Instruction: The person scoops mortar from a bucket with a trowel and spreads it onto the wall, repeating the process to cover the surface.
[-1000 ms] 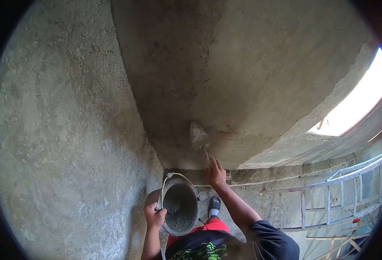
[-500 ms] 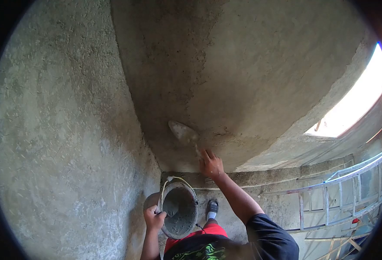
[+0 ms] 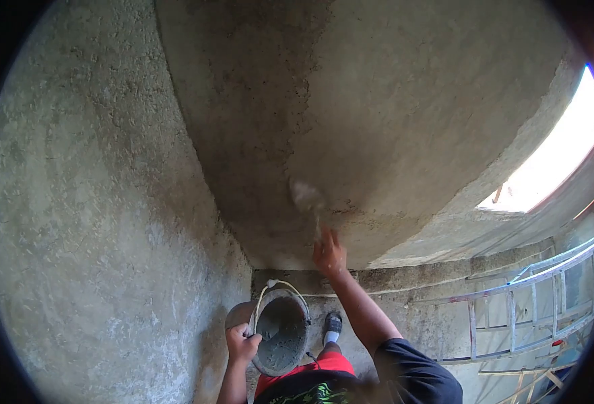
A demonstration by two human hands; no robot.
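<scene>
Plastered so far: the darker, damp-looking band of the wall [image 3: 270, 135] beside the corner appears freshly coated; this is a judgement from its colour.
Left to do: the paler, drier stretch to the right and the rough edge near the bright opening [image 3: 553, 168] seem uncoated.
Trowel [image 3: 305, 196]: blurred, blade against the wall, just above the right hand.
Right hand [image 3: 329, 254]: raised overhead, arm stretched, fingers closed around the trowel's handle.
Left hand [image 3: 242, 345]: low, near the body, fist closed on the rim of the bucket [image 3: 280, 331].
Bucket: tilted, grey mortar inside.
Ladder [image 3: 526, 303]: leaning, far right.
</scene>
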